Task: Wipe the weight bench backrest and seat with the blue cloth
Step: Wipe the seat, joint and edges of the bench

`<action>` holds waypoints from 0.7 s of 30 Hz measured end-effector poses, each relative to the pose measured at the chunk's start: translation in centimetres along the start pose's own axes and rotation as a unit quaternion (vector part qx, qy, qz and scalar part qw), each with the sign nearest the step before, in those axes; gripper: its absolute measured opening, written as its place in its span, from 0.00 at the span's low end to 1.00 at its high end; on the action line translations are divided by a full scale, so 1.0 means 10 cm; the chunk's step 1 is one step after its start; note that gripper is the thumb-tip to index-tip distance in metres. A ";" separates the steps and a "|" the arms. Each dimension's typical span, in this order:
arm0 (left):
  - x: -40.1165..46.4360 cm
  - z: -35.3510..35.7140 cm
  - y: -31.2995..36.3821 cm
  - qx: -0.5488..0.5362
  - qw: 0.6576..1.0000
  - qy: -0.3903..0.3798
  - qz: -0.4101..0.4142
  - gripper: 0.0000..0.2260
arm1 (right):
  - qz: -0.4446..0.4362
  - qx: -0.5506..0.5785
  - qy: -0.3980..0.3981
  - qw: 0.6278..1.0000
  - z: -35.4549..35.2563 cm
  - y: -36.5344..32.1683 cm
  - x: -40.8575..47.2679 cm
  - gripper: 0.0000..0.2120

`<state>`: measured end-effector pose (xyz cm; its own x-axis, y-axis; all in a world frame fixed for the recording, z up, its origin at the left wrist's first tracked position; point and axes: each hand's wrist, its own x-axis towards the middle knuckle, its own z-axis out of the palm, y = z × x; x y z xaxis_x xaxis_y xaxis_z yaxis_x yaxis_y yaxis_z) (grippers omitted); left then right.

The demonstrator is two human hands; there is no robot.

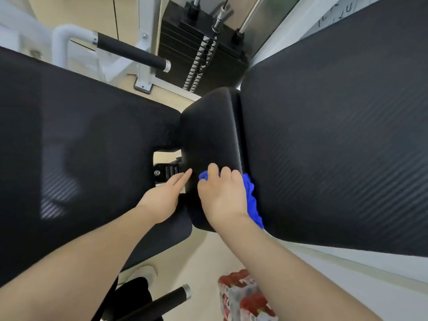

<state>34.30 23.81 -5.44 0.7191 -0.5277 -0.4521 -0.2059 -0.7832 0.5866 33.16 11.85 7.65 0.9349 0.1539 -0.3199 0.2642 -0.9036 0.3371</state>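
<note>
A black textured backrest (335, 135) fills the right side of the head view, and the black seat pad (81, 140) fills the left. Between them sits a smaller black pad (208, 130). My right hand (222, 195) grips the bunched blue cloth (251, 200) and presses it on the near end of that small pad, right at the seam with the backrest. My left hand (164, 195) rests with straight fingers on the small pad's left edge, beside a gap that shows a metal bracket (165, 172).
A black weight stack (203, 59) with cable and guide rods stands behind the bench. A white frame with a black-gripped handle (132, 53) is at the back left. A shrink-wrapped pack of red cans (245, 297) and another black handle (162, 302) lie on the floor below.
</note>
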 end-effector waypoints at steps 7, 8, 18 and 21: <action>-0.23 -0.03 -0.03 -0.053 0.998 0.040 0.002 0.32 | 0.081 0.005 0.088 0.993 0.15 -0.10 -0.13 0.08; -0.25 -0.02 0.00 -0.067 0.997 0.038 -0.010 0.32 | 0.064 0.004 0.082 0.995 0.26 -0.17 -0.34 0.06; -0.45 0.02 0.24 -0.090 0.995 -0.018 0.036 0.29 | -0.024 -0.038 -0.046 0.998 1.10 -0.87 -0.55 0.19; -0.46 -0.03 0.20 -0.058 0.997 -0.026 0.044 0.28 | -0.023 -0.045 -0.052 0.997 1.23 -1.03 -0.45 0.21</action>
<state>30.75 24.78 -1.99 0.6656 -0.6112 -0.4283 -0.1856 -0.6914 0.6982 23.35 15.52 -5.21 0.8927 0.1476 -0.4258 0.3308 -0.8562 0.3968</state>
